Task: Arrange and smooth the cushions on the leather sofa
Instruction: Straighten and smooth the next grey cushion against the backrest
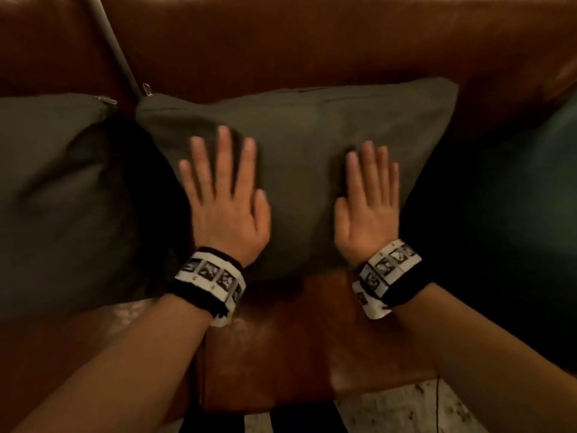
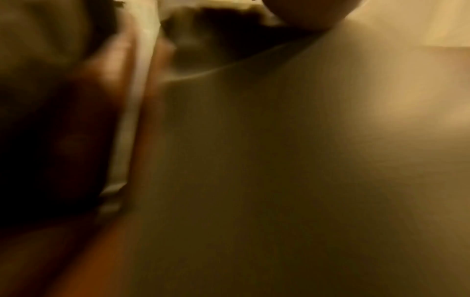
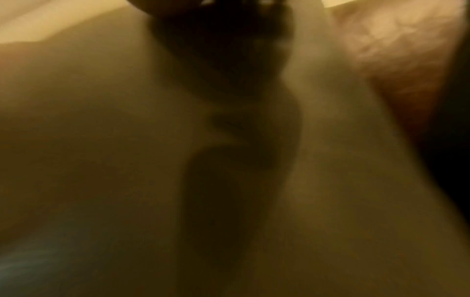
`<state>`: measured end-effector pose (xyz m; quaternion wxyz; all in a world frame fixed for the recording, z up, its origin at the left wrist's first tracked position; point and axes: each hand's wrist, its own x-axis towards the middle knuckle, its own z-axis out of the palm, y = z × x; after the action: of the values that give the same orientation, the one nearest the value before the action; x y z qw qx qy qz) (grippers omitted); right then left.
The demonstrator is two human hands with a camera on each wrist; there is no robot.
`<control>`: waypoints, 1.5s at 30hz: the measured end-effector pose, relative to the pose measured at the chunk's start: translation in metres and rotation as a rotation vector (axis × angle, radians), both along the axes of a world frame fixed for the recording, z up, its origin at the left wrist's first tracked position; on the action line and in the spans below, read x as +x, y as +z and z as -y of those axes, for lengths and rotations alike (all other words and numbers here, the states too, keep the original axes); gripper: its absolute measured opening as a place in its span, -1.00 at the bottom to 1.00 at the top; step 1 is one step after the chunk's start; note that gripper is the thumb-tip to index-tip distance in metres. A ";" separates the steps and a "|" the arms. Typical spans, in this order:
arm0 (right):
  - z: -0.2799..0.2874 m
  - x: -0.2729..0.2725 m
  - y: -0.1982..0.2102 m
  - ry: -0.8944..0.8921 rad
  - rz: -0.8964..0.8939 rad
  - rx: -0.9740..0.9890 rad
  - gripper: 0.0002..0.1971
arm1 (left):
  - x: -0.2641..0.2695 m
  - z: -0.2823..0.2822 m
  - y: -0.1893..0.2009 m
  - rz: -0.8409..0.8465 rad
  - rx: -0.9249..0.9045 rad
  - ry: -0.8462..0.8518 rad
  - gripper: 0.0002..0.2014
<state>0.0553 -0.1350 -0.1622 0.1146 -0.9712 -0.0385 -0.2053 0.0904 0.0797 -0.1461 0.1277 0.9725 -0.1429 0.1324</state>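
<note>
An olive-green cushion (image 1: 299, 135) leans against the back of the brown leather sofa (image 1: 312, 42) in the middle of the head view. My left hand (image 1: 224, 189) lies flat on its left half with fingers straight and spread. My right hand (image 1: 368, 195) lies flat on its right half, fingers straight and close together. A second olive cushion (image 1: 56, 189) sits to the left, touching the first at its upper corner. Both wrist views are blurred and show mostly olive fabric (image 2: 305, 160) (image 3: 101, 140).
A dark teal cushion (image 1: 537, 189) sits at the right in shadow. Bare brown leather seat (image 1: 312, 339) shows below the middle cushion. Pale patterned floor (image 1: 406, 410) lies beyond the seat's front edge. A grey strap (image 1: 115, 42) runs down the sofa back at upper left.
</note>
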 end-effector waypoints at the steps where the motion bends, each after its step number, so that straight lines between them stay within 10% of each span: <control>1: -0.019 -0.006 -0.005 0.100 0.006 -0.034 -0.35 | -0.012 0.017 -0.004 0.030 -0.017 -0.118 -0.31; 6: -0.009 -0.010 -0.056 0.107 0.032 -0.209 -0.38 | -0.024 0.005 -0.071 0.092 0.195 -0.271 -0.29; 14: 0.062 -0.054 -0.081 -0.287 -0.143 0.111 -0.35 | -0.037 -0.051 -0.098 0.053 0.138 -0.138 -0.33; 20: -0.023 -0.099 -0.098 0.210 -0.140 -0.171 -0.40 | -0.099 0.012 -0.108 0.014 0.186 -0.390 -0.31; 27: 0.068 -0.141 -0.128 0.249 -0.635 -0.477 -0.42 | -0.118 -0.088 -0.150 -0.268 0.458 -0.458 -0.27; 31: 0.075 -0.148 -0.084 0.044 -0.767 -0.298 -0.43 | -0.129 -0.082 -0.119 -0.477 0.432 -0.378 -0.36; 37: 0.004 -0.038 0.033 0.120 0.011 0.087 -0.61 | -0.066 0.011 0.008 0.049 -0.162 -0.291 -0.58; 45: 0.064 0.070 0.046 -0.035 -0.385 -0.209 -0.40 | 0.061 0.004 0.027 -0.139 0.300 -0.180 -0.34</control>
<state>0.1250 -0.1987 -0.1161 0.0150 -0.9996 -0.0202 -0.0130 0.1513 0.0761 -0.1187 0.0020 0.9707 -0.2383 0.0302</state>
